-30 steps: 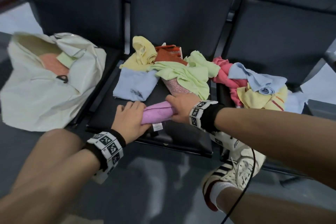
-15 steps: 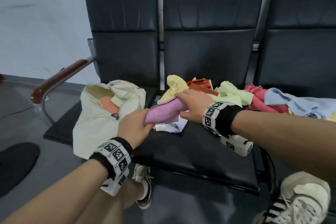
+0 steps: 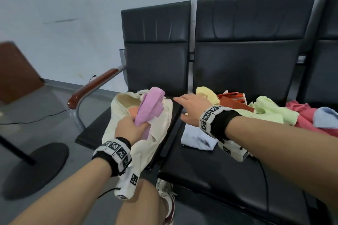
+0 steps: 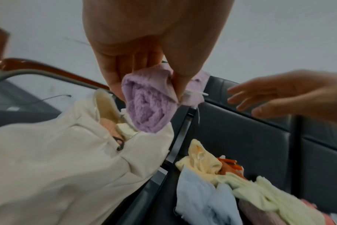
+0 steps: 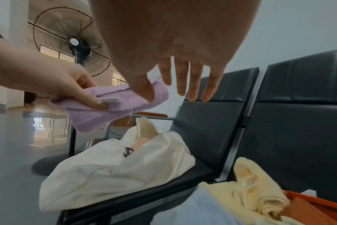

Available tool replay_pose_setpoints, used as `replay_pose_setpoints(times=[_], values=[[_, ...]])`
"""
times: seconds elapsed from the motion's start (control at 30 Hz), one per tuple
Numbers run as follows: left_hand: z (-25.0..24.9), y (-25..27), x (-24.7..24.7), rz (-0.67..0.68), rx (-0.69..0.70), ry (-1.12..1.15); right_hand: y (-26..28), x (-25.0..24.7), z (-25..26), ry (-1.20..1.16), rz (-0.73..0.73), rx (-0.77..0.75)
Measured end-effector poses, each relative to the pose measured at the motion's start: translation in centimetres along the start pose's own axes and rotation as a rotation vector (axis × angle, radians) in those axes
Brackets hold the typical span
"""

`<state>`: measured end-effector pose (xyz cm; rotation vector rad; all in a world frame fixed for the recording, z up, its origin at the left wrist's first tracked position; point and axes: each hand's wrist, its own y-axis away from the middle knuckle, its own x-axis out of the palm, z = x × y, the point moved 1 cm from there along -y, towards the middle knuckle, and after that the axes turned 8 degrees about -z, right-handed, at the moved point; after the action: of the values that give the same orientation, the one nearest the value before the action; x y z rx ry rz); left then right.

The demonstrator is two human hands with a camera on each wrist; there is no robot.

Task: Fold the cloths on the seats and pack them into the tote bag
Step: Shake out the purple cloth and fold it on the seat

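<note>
above tote bag, left hand gripping

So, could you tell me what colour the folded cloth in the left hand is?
Lilac; the right wrist view shows it best.

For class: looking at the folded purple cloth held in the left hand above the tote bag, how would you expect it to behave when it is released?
The purple cloth is probably soft and floppy: its free end sags beyond the left hand. It looks light, since a few fingers carry it. Its layers may loosen when dropped into the tote bag, as only the grip keeps them together.
</note>
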<state>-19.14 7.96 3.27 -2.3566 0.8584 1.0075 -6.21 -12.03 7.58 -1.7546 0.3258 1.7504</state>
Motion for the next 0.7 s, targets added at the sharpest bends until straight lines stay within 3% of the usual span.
replay_pose_setpoints(times=[0.27, 0.43, 0.7], values=[[3.3, -6.5, 2.3, -0.033, -0.37, 0.263, -5.1, 6.8, 1.8, -0.001, 0.147, 0.003], [5.1, -10.1, 4.4, 0.044, -0.618, 0.43, -7.6, 10.3, 3.3, -0.013, 0.182, -0.057], [7.8, -13.5, 8.2, 0.101, -0.779, 0.515, -9.7, 14.0, 4.7, 0.147, 0.214, -0.248]])
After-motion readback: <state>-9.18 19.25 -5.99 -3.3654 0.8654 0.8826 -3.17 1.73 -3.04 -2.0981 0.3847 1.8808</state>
